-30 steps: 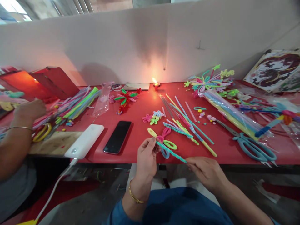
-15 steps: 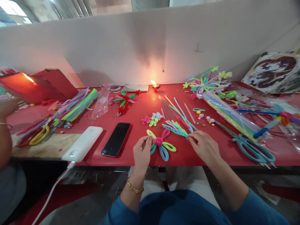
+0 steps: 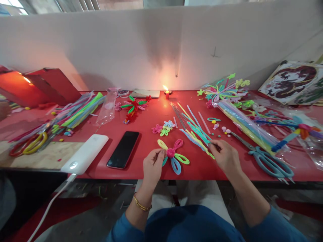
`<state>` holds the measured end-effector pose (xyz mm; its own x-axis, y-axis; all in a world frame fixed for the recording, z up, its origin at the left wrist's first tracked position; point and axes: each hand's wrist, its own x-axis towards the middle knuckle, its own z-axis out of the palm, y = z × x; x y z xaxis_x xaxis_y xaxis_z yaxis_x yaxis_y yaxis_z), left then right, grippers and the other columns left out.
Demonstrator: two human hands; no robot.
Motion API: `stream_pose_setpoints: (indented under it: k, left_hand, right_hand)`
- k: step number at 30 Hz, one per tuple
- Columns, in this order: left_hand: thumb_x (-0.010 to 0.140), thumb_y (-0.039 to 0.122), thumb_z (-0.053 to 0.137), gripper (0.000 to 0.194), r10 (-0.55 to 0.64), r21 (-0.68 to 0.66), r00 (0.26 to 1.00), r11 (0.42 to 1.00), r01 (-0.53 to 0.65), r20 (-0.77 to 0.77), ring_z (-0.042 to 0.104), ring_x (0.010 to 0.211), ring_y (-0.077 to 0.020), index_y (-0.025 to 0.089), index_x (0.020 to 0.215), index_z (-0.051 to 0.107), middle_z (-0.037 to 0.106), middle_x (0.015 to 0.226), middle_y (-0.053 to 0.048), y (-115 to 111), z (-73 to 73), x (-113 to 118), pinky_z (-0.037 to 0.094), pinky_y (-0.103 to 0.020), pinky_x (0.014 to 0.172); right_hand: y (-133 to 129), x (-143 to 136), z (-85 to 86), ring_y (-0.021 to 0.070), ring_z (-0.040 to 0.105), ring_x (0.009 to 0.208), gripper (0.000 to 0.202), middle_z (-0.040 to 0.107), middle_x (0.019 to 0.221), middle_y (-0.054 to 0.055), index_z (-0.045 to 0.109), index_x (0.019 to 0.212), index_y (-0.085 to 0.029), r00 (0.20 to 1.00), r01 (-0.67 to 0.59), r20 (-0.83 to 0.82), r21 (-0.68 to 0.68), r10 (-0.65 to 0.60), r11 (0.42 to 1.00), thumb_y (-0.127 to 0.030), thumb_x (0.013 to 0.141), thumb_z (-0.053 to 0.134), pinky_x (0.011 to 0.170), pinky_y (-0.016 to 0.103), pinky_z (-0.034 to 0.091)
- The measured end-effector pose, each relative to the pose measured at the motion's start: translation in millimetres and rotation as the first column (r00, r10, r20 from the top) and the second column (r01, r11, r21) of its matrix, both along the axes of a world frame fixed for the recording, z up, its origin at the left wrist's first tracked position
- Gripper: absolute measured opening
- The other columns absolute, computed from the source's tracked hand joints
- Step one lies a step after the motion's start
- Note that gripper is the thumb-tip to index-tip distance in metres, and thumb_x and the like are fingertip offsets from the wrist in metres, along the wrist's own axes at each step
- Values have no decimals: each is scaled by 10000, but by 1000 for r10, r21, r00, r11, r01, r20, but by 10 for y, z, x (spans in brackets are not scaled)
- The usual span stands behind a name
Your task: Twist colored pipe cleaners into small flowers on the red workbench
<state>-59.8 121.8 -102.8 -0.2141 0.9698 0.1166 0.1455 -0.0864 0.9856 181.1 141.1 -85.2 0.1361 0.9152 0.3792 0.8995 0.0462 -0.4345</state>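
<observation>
A pipe-cleaner flower point(image 3: 171, 153) with a pink coiled centre and yellow, pink, green, blue and teal loop petals is near the table's front edge. The fingertips of my left hand point(image 3: 152, 166) are pinched at its left side, partly covering the teal petal. To the right, my right hand point(image 3: 225, 155) pinches the near ends of teal pipe cleaners point(image 3: 199, 131). Beside these, yellow and blue pipe cleaners point(image 3: 195, 141) lie slanted on the table. Behind the large flower are small pink, green and blue pipe-cleaner flowers point(image 3: 165, 128).
A lit red candle point(image 3: 167, 94) burns at the back. A phone point(image 3: 123, 149) and white power bank point(image 3: 85, 154) lie left, near pipe-cleaner bundles and yellow-and-red-handled scissors point(image 3: 35, 143). Blue-handled scissors point(image 3: 271, 164), pompoms point(image 3: 225, 130) and bagged pipe cleaners point(image 3: 247, 124) are right.
My right hand has moved slightly right; the teal pipe cleaners have separated from the yellow and blue ones, which now lie spread out. My left hand stays by the flower. The view shifts slightly.
</observation>
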Motion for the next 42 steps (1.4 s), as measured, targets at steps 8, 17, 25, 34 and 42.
stream_pose_setpoints:
  k: [8, 17, 25, 34, 42]
  left_hand:
    - [795, 347, 533, 277, -202, 126, 680, 908, 400, -705, 403, 1213, -278, 239, 1034, 618, 643, 1109, -61, -22, 124, 51, 278, -488, 982]
    - [811, 356, 506, 196, -213, 21, 569, 926, 376, -794, 452, 1162, -273, 254, 791, 673, 664, 1064, -28, -29, 169, -15, 217, -516, 988]
    - [787, 260, 532, 133, -164, 225, 817, 915, 335, -552, 562, 1038, -231, 220, 758, 655, 697, 941, -58, 53, 47, -211, 435, -423, 889]
    - [795, 161, 513, 128, -68, 307, 896, 926, 220, -438, 591, 930, -187, 194, 792, 637, 684, 849, -51, 5, -9, -220, 476, -350, 845]
    - [797, 150, 509, 130, -39, 330, 881, 919, 217, -471, 605, 875, -175, 190, 773, 630, 680, 811, -43, 8, 5, -222, 490, -315, 795]
  right_hand:
    - [-54, -236, -96, 194, 640, 826, 250, 693, 900, 69, 648, 972, -207, 978, -147, 145, -7, 147, 989, -247, 824, 452, 682, 271, 476]
    - [-69, -99, 13, 185, 618, 895, 253, 693, 923, 62, 660, 945, -196, 962, -230, 146, -20, 231, 973, -289, 853, 443, 766, 273, 472]
    - [593, 1038, 282, 261, 605, 940, 307, 659, 1032, 131, 651, 1020, -164, 927, 196, 371, -349, -57, 916, -196, 820, 419, 774, 366, 442]
    - [956, 1357, 113, 301, 616, 862, 228, 682, 918, 141, 690, 866, -180, 944, 282, 280, -413, -173, 866, -142, 721, 519, 720, 419, 433]
    - [1088, 1515, 338, 124, 611, 602, 313, 670, 769, 87, 566, 1093, -98, 976, 126, -119, -385, -184, 914, -164, 815, 437, 550, 224, 480]
